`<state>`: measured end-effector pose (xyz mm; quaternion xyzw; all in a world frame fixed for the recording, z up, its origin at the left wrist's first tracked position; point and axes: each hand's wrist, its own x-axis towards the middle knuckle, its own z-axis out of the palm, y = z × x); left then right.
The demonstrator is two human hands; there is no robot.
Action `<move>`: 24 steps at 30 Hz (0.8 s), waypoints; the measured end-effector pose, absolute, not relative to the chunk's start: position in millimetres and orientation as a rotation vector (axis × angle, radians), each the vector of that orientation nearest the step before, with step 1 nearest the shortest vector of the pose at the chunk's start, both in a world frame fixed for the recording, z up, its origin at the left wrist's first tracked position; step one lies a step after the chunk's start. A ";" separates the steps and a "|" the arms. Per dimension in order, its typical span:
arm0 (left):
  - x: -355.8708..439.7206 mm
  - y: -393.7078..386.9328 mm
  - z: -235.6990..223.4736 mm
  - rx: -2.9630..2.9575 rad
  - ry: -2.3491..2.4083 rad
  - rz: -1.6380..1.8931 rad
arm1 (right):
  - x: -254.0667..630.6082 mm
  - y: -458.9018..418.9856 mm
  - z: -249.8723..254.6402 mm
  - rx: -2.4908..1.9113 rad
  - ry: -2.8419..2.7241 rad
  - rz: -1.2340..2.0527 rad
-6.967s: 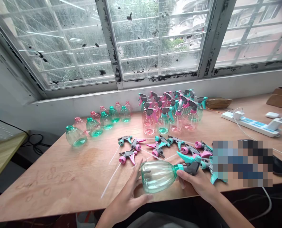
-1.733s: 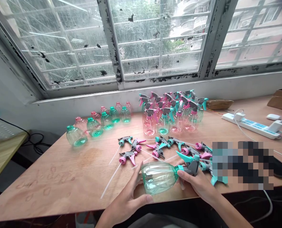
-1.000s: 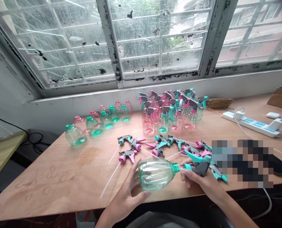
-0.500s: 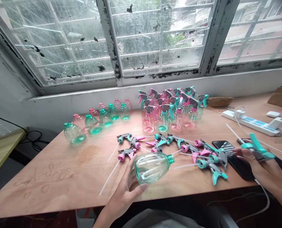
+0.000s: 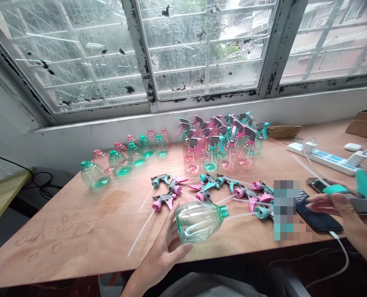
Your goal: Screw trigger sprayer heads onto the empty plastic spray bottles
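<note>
My left hand (image 5: 166,243) is wrapped round the base of a green see-through bottle (image 5: 198,222), which lies on its side with its open threaded neck to the right. At the right, my right hand (image 5: 347,214) grips a teal and grey spray head (image 5: 338,190), its white tube pointing up and left. The bottle and the spray head are well apart. Several loose spray heads in pink, teal and grey, such as a pink one (image 5: 163,202), lie on the table beyond the bottle. A blurred patch hides part of the rightmost loose ones.
Capless green and pink bottles (image 5: 120,163) stand in rows at the back left. Several bottles with spray heads fitted (image 5: 212,154) stand at the back middle. A power strip (image 5: 322,159), a phone (image 5: 318,212) with a cable and a cardboard box (image 5: 365,122) are at the right.
My right hand has moved a little to the right and turned the spray head, so its trigger end now reaches the frame's edge. My left hand and the bottle have hardly moved.
</note>
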<state>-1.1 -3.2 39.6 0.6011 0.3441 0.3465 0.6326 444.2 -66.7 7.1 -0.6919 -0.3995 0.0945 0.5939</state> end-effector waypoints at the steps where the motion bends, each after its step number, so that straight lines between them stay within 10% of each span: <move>1: -0.8 -3.1 39.9 1.372 0.785 0.796 | 430.3 -66.0 13.0 -1.624 -0.934 0.312; 10: -1.7 2.0 36.6 1.354 0.908 0.852 | 309.0 -36.0 3.1 -0.884 -0.939 1.249; 24: -3.8 9.9 21.2 1.271 1.097 1.169 | 307.2 -29.7 -6.3 -0.650 -0.711 1.428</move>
